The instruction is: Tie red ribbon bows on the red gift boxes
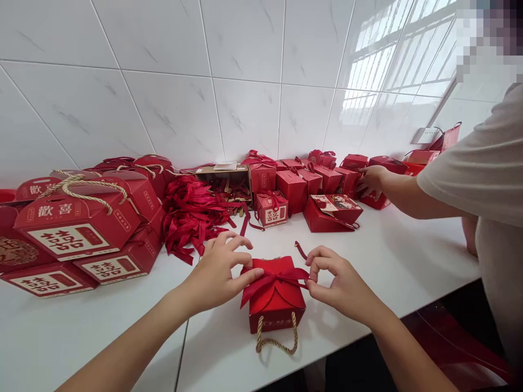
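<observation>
A small red gift box (278, 307) with gold rope handles stands on the white table in front of me. Across its top lies a dark red ribbon (274, 280) tied in a bow. At the bow's right side, my right hand (333, 277) pinches a ribbon loop between thumb and fingertips. My left hand (224, 264) is at the bow's left side, fingers spread and curved, its thumb touching the ribbon. Whether the left thumb grips any ribbon I cannot tell. A short loose ribbon piece (301, 250) lies just behind the box.
Stacked red boxes (77, 223) with rope handles fill the left. Beside them are a heap of red ribbons (194, 212) and an open carton (229, 182). More red boxes (292, 190) line the wall. At right, another person's hand (373, 179) touches a box.
</observation>
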Demonstrator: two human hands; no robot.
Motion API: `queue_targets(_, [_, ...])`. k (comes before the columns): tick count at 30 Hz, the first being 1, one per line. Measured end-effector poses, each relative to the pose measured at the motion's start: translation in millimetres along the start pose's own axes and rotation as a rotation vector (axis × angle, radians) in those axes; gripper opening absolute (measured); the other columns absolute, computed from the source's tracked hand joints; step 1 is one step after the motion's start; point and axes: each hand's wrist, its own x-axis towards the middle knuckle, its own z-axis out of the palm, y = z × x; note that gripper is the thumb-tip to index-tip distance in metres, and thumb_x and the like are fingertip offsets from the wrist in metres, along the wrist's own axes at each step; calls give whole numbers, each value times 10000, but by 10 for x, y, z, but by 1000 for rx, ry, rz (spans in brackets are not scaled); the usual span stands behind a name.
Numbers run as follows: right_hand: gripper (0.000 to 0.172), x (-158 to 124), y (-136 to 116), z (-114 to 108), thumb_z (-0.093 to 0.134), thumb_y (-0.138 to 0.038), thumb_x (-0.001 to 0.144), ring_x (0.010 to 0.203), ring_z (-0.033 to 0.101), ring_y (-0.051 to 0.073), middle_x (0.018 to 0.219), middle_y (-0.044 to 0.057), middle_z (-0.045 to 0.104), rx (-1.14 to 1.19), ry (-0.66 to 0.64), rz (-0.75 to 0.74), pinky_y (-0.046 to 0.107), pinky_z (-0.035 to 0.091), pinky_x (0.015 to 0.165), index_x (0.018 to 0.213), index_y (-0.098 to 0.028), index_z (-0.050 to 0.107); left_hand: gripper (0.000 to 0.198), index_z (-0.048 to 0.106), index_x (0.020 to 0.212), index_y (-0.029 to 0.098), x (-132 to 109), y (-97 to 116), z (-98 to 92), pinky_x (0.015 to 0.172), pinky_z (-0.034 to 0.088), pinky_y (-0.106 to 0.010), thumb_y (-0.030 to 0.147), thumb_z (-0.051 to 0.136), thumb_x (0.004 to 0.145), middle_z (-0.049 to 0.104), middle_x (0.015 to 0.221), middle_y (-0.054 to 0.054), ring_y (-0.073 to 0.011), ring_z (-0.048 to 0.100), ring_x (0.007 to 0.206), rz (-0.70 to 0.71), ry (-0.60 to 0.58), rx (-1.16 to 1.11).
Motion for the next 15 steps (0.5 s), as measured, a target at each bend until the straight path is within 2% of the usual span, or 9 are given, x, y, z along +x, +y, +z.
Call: queue_targets(15, [147,-32,44,7,541,-130,712,911,531,180,923,15,543,1,-7,-6,323,396,848,617,-202,454,402,619,628,210,52,-74,81,901,342,-491,544,532,836,600,1132,-39,-300,430,1126,15,53,40])
